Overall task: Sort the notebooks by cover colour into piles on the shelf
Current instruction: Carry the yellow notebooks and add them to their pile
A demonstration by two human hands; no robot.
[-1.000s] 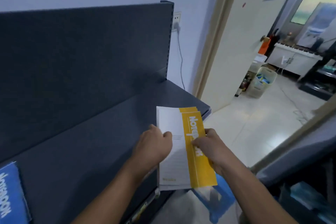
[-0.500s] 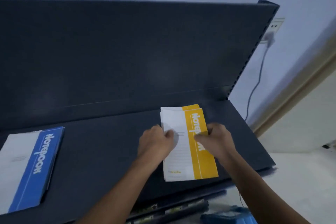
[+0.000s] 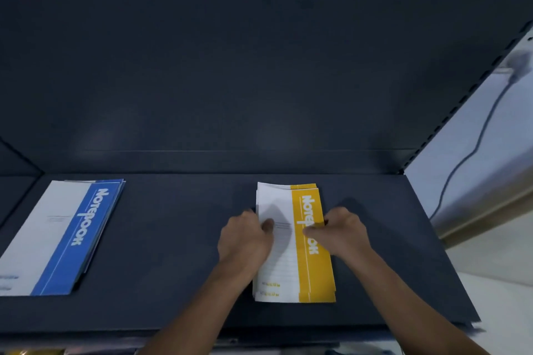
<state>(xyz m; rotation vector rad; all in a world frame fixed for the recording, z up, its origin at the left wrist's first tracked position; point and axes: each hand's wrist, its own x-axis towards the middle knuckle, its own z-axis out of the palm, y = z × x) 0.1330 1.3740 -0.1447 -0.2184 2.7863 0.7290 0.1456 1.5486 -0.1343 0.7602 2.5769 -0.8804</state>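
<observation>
A pile of white-and-yellow notebooks (image 3: 300, 274) lies flat on the dark shelf (image 3: 178, 253), right of centre. My left hand (image 3: 245, 242) grips the pile's left edge, thumb on the white cover. My right hand (image 3: 341, 232) grips the right edge, thumb on the yellow band. A separate pile of white-and-blue notebooks (image 3: 60, 236) rests at the shelf's left end, apart from both hands.
The shelf's dark back panel (image 3: 259, 81) rises behind the piles. At the right, a white plug (image 3: 519, 62) with a cable (image 3: 473, 150) hangs down the pale wall. The shelf's front edge runs under my forearms.
The yellow pile went from overhanging the shelf's front edge to lying fully on the shelf. My view swung left, bringing the blue pile into sight. Both hands kept their hold.
</observation>
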